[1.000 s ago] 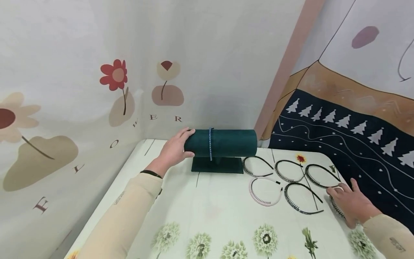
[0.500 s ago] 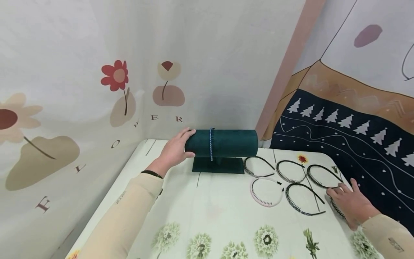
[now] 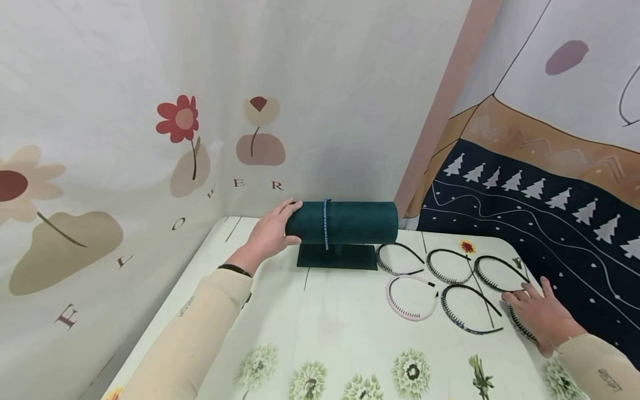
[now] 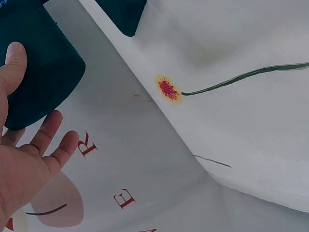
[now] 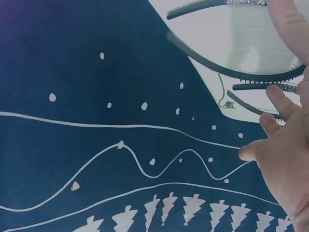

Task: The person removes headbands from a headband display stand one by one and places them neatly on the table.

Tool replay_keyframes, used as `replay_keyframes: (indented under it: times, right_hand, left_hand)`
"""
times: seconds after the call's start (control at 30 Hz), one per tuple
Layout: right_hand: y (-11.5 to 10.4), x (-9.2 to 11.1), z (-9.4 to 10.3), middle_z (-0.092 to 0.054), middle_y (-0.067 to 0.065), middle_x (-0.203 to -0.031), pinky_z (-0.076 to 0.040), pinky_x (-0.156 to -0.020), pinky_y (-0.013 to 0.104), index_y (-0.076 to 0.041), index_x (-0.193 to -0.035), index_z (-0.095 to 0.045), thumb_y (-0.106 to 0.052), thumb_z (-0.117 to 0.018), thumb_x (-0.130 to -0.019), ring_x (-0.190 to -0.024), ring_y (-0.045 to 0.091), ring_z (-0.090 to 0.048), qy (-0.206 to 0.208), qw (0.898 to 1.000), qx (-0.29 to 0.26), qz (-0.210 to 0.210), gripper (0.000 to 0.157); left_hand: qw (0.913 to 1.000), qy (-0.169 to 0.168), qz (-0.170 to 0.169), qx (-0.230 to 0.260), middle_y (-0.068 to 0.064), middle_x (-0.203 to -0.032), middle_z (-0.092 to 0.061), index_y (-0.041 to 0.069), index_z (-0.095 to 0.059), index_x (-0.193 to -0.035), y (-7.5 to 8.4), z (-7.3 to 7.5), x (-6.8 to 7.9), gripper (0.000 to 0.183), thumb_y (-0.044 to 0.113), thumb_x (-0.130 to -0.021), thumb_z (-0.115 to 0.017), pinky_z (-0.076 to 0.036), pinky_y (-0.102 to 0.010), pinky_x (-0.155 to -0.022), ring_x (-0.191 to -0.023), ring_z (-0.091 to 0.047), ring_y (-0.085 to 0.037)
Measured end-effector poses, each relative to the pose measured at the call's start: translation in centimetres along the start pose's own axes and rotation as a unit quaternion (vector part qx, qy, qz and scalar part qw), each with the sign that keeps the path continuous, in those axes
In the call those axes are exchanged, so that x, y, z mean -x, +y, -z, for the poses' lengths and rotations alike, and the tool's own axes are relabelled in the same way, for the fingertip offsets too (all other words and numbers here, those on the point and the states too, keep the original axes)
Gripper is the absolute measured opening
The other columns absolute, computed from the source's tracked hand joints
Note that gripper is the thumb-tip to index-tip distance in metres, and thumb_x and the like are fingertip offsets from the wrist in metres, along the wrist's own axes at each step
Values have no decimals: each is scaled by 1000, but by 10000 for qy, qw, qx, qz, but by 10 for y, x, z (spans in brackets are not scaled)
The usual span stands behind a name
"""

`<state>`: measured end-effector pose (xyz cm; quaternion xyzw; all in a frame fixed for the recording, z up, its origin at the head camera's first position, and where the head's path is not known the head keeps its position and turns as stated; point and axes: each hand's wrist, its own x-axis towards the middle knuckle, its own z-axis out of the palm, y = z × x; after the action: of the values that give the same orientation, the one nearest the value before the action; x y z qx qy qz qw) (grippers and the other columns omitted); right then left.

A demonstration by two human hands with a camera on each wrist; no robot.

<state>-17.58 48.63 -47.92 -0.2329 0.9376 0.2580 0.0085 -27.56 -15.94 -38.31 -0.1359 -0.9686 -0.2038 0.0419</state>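
A dark green velvet display roll (image 3: pixel 362 222) lies sideways on its flat base (image 3: pixel 337 257), with a blue headband (image 3: pixel 326 225) round it left of its middle. My left hand (image 3: pixel 270 232) grips the roll's left end, thumb in front and fingers over the top. In the left wrist view its thumb and fingers lie on opposite sides of the roll (image 4: pixel 48 72). At the table's right side, my right hand (image 3: pixel 542 315) spans a dark toothed headband (image 3: pixel 521 324) with thumb and fingers. The right wrist view shows this headband (image 5: pixel 231 72); the index fingertip is out of sight.
Several more toothed headbands lie right of the roll, among them a pink one (image 3: pixel 410 317) and a black one (image 3: pixel 470 331). Printed curtains (image 3: pixel 350 100) stand behind the table, and a navy cloth with tree prints (image 3: pixel 500 205) hangs on the right.
Both hands keep their places on the roll and at the headband; the right hand has shifted very slightly. The view has moved a little.
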Motion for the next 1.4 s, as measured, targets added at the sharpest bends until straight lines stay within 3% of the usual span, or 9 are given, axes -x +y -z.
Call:
replay_keyframes:
  times: [0.33, 0.8, 1.17, 1.4]
  right_hand:
    - [0, 1, -6, -67, 16, -123, -32, -108, 86, -12, -129, -56, -33, -111, -16, -124, 50, -59, 174, 9998, -16, -48, 127]
    - [-2, 6, -3, -66, 14, -127, -35, -105, 86, -11, -135, -57, -40, -111, -23, -123, 47, -60, 114, 9999, -69, -40, 128]
    - [-3, 5, 2, -66, 15, -130, -38, -106, 83, -8, -140, -56, -32, -112, -33, -126, 47, -59, -11, 9999, 31, -97, 123]
    - [-3, 1, 5, -66, 16, -131, -38, -107, 82, -7, -142, -55, -38, -112, -33, -126, 47, -59, -22, 9999, 113, -123, 126]
  left_hand:
    - [10000, -13, 12, 4, -7, -181, -16, 25, -27, -171, 1, 1, 1, 95, 28, -95, -84, -38, -63, -127, -160, -35, -43]
    - [10000, -17, 1, 38, -8, -181, -17, 25, -26, -171, -1, -1, 0, 95, 28, -95, -84, -37, -64, -127, -160, -34, -43]
    - [10000, -62, 3, 48, -8, -181, -16, 26, -26, -171, 0, -1, -1, 95, 29, -95, -83, -37, -64, -127, -160, -35, -43]
    - [10000, -24, 25, 31, -8, -181, -17, 26, -26, -171, -1, -1, -1, 95, 28, -95, -83, -38, -64, -126, -159, -36, -43]
